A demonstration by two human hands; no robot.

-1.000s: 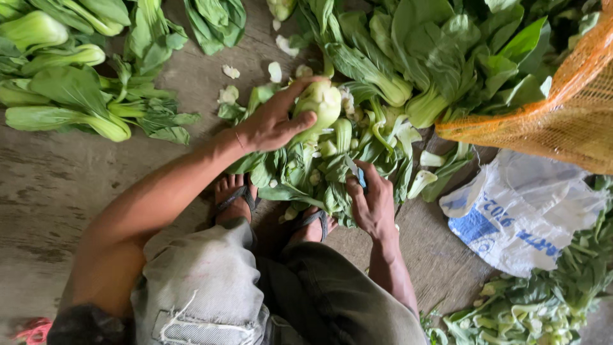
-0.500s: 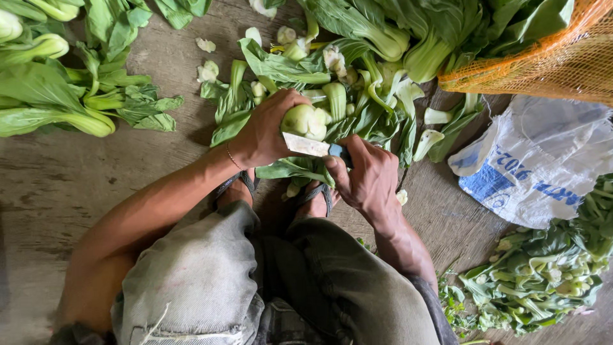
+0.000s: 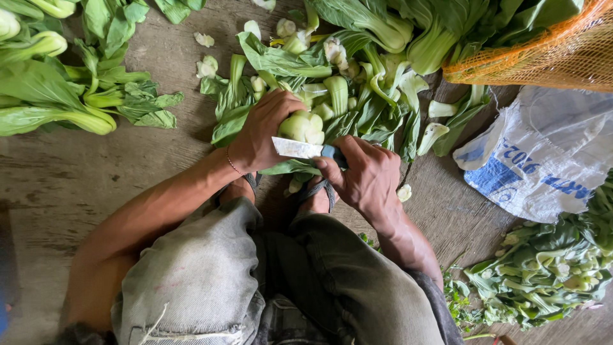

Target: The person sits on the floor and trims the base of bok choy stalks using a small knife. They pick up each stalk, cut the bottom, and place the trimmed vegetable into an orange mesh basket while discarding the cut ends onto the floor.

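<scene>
Squatting person, knees in grey trousers at 6 o'clock, sandalled feet just below the hands. Concrete floor (image 3: 96,185) underneath.

Left hand (image 3: 258,131): grip closed around a head of bok choy (image 3: 303,126), pale stem end facing the knife. Thin bracelet at the wrist.

Right hand (image 3: 364,176): grip closed on the blue handle of a knife (image 3: 300,148); the blade points toward 9 o'clock and lies against the underside of the bok choy's base.

The held bok choy sits at frame centre, just above the feet, at the near edge of a heap of loose leaves (image 3: 338,96) and cut stem bits spreading toward 12 o'clock.

Around:
- 10 o'clock: a row of whole greens (image 3: 51,102) lying on the floor.
- 1–2 o'clock: orange mesh sack (image 3: 555,57), more greens beside and under it.
- 3 o'clock: white woven bag (image 3: 543,153) with blue print, flat on the floor.
- 4 o'clock: pile of trimmings (image 3: 549,268).
</scene>
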